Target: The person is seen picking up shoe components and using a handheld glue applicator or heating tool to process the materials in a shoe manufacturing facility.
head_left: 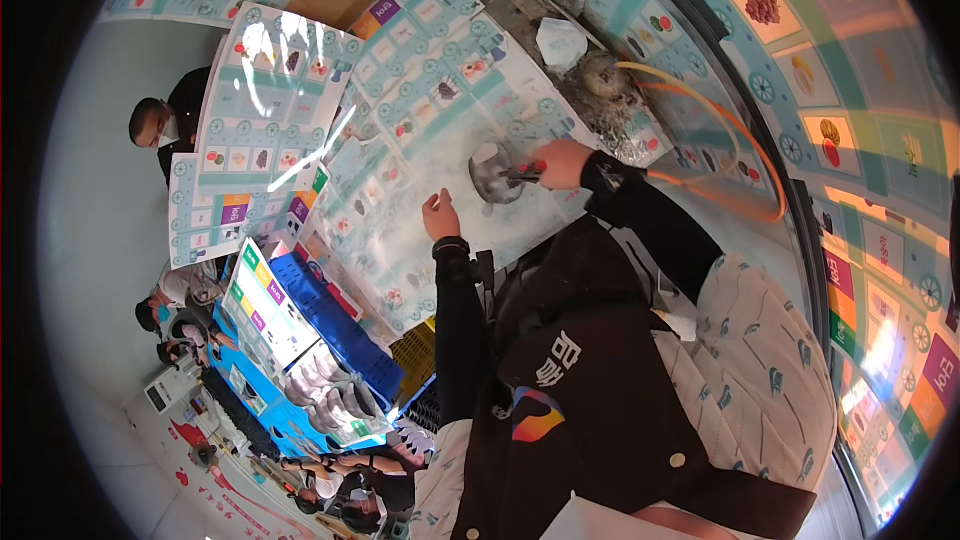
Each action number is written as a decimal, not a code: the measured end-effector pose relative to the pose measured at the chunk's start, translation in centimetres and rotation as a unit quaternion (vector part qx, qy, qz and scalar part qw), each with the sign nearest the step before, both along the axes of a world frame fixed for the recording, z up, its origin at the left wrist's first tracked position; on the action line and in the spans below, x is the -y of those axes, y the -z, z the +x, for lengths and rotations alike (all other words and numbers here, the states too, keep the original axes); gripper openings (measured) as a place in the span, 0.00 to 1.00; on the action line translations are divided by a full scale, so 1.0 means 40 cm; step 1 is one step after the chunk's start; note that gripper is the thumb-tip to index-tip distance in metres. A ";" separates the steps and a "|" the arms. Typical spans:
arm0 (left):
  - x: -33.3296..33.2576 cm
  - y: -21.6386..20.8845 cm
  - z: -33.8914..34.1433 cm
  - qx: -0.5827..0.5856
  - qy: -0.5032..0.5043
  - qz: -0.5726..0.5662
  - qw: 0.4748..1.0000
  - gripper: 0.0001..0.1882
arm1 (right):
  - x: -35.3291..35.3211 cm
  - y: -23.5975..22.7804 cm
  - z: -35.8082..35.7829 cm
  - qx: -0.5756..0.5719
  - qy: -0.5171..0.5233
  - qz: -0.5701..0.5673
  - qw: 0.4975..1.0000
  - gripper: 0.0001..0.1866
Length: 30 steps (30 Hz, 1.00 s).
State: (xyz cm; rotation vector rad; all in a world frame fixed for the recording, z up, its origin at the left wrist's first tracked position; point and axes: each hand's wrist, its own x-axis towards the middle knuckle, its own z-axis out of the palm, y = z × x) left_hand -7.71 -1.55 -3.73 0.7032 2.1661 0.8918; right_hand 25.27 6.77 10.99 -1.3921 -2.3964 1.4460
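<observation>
My right hand (562,164) is closed round the dark handle of what looks like a spray gun (490,174), with a shiny grey, stained, rounded body. An orange hose (690,182) runs from behind that wrist toward the wall. To the left of the gun, my left hand (438,216) hovers over the worktable, its fingers loosely curled and apart; I see nothing in it. Beneath both hands, the printed sheet covering the table (420,155) is smeared with a whitish film.
Printed boards (265,120) stand along the table's left side, with a person (160,123) behind them. Lower left are a blue crate (335,325), a yellow crate (412,355) and several grey shoe-like pieces (335,395). A white crumpled item (561,44) lies at the far right corner. A printed wall rises at right.
</observation>
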 end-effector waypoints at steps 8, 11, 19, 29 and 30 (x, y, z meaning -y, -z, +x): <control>-0.132 -0.170 0.368 -0.258 0.101 -0.324 0.905 0.74 | 0.128 0.159 0.153 0.092 0.204 0.079 0.972 0.17; -0.148 -0.169 0.418 -0.322 0.124 -0.314 0.885 0.73 | 0.143 0.237 0.178 0.133 0.175 0.137 0.966 0.22; -0.155 -0.285 0.287 -0.306 0.165 -0.283 0.894 0.68 | 0.165 0.365 0.195 0.041 0.184 0.228 0.955 0.35; 0.531 -0.660 -0.392 -0.342 -0.052 -0.031 0.938 0.53 | 0.216 0.246 0.035 0.111 0.090 0.180 0.973 0.19; 0.652 -0.699 -0.473 -0.407 -0.114 0.014 0.906 0.44 | 0.221 0.251 -0.012 0.093 0.094 0.185 0.974 0.19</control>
